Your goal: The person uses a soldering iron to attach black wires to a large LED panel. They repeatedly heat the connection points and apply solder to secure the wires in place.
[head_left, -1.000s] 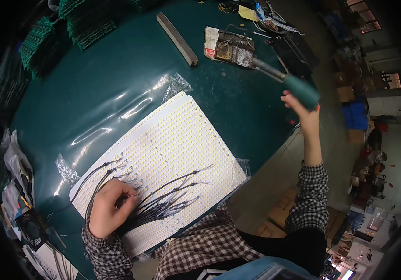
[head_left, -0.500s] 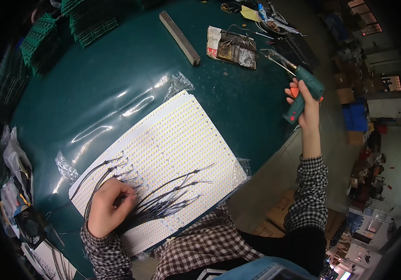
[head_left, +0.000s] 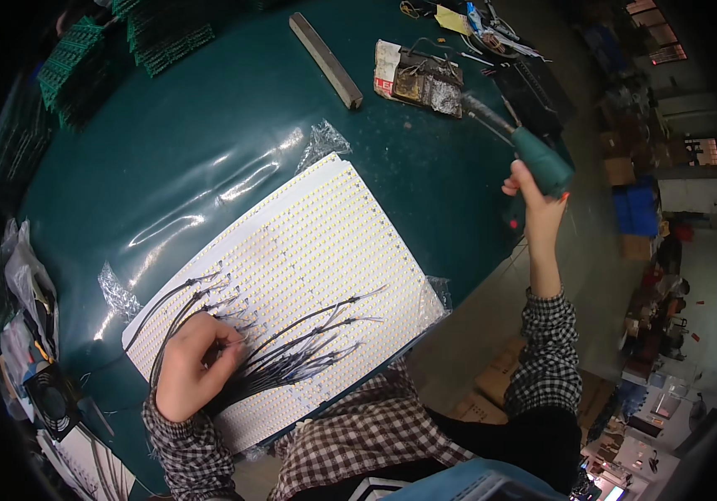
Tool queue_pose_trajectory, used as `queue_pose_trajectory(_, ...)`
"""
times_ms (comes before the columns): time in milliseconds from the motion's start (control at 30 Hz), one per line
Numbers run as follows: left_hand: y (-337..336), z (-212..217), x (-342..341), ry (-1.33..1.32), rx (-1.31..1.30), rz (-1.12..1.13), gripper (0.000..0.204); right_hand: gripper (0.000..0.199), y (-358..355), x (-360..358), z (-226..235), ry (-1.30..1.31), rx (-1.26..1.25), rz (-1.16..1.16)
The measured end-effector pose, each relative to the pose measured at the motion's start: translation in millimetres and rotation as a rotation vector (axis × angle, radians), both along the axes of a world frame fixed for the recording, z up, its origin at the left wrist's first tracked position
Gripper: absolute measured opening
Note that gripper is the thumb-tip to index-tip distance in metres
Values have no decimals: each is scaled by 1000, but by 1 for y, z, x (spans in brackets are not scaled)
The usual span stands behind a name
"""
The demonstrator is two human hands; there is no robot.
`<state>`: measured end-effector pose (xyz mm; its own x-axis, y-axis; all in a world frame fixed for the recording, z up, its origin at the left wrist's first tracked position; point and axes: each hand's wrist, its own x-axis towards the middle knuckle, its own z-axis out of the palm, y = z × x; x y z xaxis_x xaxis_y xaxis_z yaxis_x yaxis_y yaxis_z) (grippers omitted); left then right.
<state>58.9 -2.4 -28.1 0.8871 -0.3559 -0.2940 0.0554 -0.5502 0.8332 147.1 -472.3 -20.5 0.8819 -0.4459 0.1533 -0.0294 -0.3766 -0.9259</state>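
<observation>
Wiring underway, by the look of it: many black wires (head_left: 292, 346) already fanned across the lower left of the white LED panel (head_left: 317, 250) lying on the green desk (head_left: 208, 125); most of the panel bare. Left hand (head_left: 187, 367) pressed on the wire bundle, fingers pinching the ends. Right hand (head_left: 538, 204) raised off the desk edge, closed round a green soldering iron (head_left: 534, 154), tip pointing up-left. Compared with half a second ago: iron gripped more upright, tip now nearer the holder (head_left: 425, 79); left hand unmoved.
</observation>
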Motion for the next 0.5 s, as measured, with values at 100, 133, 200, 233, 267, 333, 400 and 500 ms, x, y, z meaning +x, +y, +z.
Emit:
queue_pose_trajectory(100,0,2,1,36,5,11,10,31,-7,11,5,41,139,-28)
queue_pose_trajectory(133,0,2,1,37,2,11,10,32,-9,13,6,69,175,-37)
queue_pose_trajectory(200,0,2,0,32,-7,16,10,31,-8,16,5,75,191,-42)
queue_pose_trajectory(233,0,2,0,30,-11,21,10,31,-10,18,3,79,195,-41)
queue_pose_trajectory(267,0,0,-1,-7,-11,8,10,31,-11,18,2,85,200,-43)
queue_pose_trajectory(333,0,-3,-1,-80,-11,-18,10,30,-10,19,1,92,199,-45)
queue_pose_trajectory(400,0,-4,-2,-72,-17,-10,10,31,-12,18,1,106,205,-50)
queue_pose_trajectory(500,0,-1,-1,-13,-5,7,11,31,-18,13,-2,132,228,-66)
